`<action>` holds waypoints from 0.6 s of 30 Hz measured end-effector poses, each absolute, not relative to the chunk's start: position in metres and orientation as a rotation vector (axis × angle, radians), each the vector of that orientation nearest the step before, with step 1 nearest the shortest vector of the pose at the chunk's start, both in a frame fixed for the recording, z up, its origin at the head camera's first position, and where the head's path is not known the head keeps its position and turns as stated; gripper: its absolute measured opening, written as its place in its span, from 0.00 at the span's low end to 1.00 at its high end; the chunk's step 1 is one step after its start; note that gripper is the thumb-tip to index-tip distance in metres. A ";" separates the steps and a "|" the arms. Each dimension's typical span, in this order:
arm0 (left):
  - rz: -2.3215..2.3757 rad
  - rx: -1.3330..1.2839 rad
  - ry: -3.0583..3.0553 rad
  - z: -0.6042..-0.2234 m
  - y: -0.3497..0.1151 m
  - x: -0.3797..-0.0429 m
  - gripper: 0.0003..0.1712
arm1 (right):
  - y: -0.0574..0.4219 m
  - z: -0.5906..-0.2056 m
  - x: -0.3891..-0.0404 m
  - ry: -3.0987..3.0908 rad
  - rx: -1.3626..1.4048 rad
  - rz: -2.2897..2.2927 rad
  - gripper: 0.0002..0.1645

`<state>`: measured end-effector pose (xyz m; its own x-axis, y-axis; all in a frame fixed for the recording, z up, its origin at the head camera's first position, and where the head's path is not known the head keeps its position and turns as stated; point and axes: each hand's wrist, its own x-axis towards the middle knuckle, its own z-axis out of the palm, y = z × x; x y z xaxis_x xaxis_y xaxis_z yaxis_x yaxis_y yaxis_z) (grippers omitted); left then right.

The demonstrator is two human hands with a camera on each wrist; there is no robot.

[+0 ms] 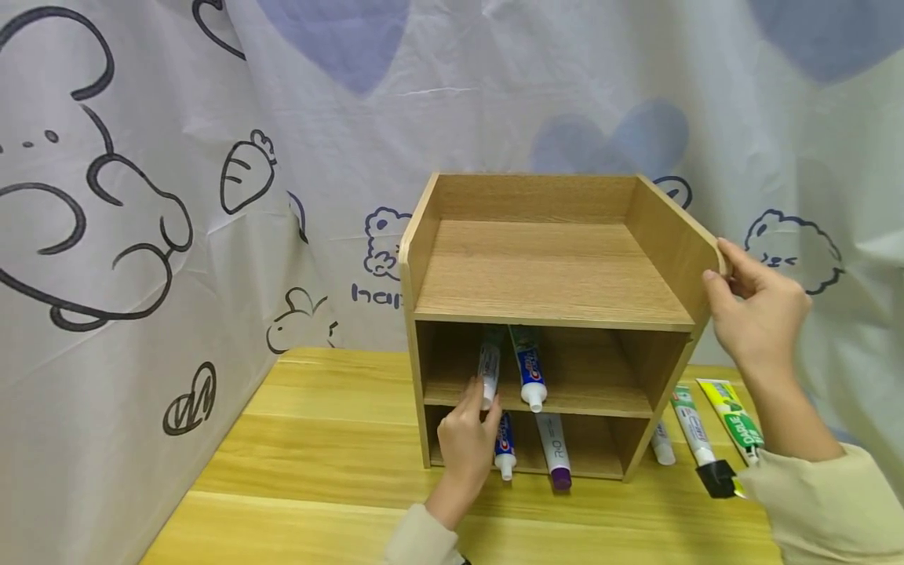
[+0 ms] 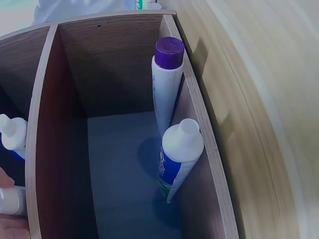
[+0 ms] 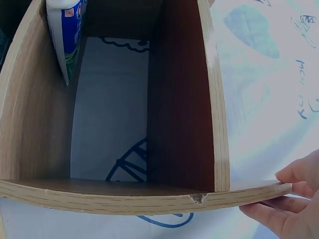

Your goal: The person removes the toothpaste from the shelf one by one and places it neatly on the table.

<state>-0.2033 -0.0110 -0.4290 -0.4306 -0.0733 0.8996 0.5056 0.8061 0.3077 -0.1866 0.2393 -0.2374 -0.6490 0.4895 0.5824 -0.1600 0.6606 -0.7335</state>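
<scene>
A small wooden shelf unit [image 1: 551, 271] stands on the table. In its middle compartment, my left hand [image 1: 468, 435] pinches a white toothpaste tube [image 1: 489, 365] near its capped end. Beside that tube lies a blue Crest toothpaste tube [image 1: 531, 369], its white cap poking past the shelf edge. The bottom compartment holds another Crest tube [image 2: 172, 167] and a white tube with a purple cap [image 2: 167, 92]. Up at the right, my right hand [image 1: 763, 314] grips the front edge of the unit's side panel [image 3: 259, 191], thumb on one face and fingers on the other.
Right of the unit, several more tubes lie on the wooden table [image 1: 304, 463], among them a yellow and green Darlie tube [image 1: 734, 420] and a white and green one [image 1: 690, 424]. A black object [image 1: 716, 479] shows near the right sleeve. A printed curtain [image 1: 318, 157] hangs behind and at the left.
</scene>
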 end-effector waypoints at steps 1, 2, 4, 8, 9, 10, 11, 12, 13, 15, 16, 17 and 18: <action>-0.685 -0.327 -1.916 -0.429 -0.012 -0.202 0.18 | 0.240 -0.238 -0.187 -2.059 -0.257 1.006 0.23; -0.697 -0.329 -1.916 -0.429 -0.013 -0.202 0.18 | 0.240 -0.238 -0.188 -2.063 -0.261 1.007 0.23; -0.720 -0.332 -1.912 -0.430 -0.013 -0.201 0.18 | 0.241 -0.239 -0.189 -2.071 -0.268 1.006 0.23; -0.772 -0.341 -1.894 -0.430 -0.014 -0.200 0.18 | 0.244 -0.239 -0.193 -2.073 -0.261 0.990 0.23; -0.781 -0.340 -1.890 -0.431 -0.014 -0.200 0.18 | 0.244 -0.240 -0.194 -2.071 -0.257 0.987 0.23; -0.792 -0.338 -1.887 -0.431 -0.014 -0.200 0.18 | 0.244 -0.240 -0.194 -2.069 -0.252 0.985 0.23; -0.798 -0.332 -1.886 -0.431 -0.015 -0.200 0.18 | 0.245 -0.240 -0.195 -2.067 -0.247 0.987 0.23; -0.799 -0.322 -1.886 -0.432 -0.015 -0.200 0.18 | 0.246 -0.240 -0.196 -2.066 -0.243 0.984 0.23; -0.807 -0.316 -1.887 -0.432 -0.016 -0.200 0.18 | 0.246 -0.241 -0.197 -2.065 -0.238 0.985 0.23; -0.834 -0.308 -1.888 -0.433 -0.017 -0.200 0.18 | 0.247 -0.241 -0.199 -2.062 -0.229 0.985 0.23; -0.852 -0.308 -1.889 -0.434 -0.019 -0.199 0.18 | 0.247 -0.241 -0.199 -2.062 -0.226 0.985 0.23; -0.877 -0.311 -1.890 -0.434 -0.020 -0.198 0.18 | 0.247 -0.241 -0.199 -2.062 -0.223 0.986 0.23; -0.908 -0.316 -1.890 -0.434 -0.021 -0.197 0.18 | 0.247 -0.241 -0.198 -2.062 -0.221 0.983 0.23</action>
<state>-0.1975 -0.0212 -0.4341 -0.4888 -0.1624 0.8572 0.5673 0.6872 0.4537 -0.1984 0.2473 -0.2413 -0.6471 0.4644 0.6046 -0.1773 0.6797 -0.7118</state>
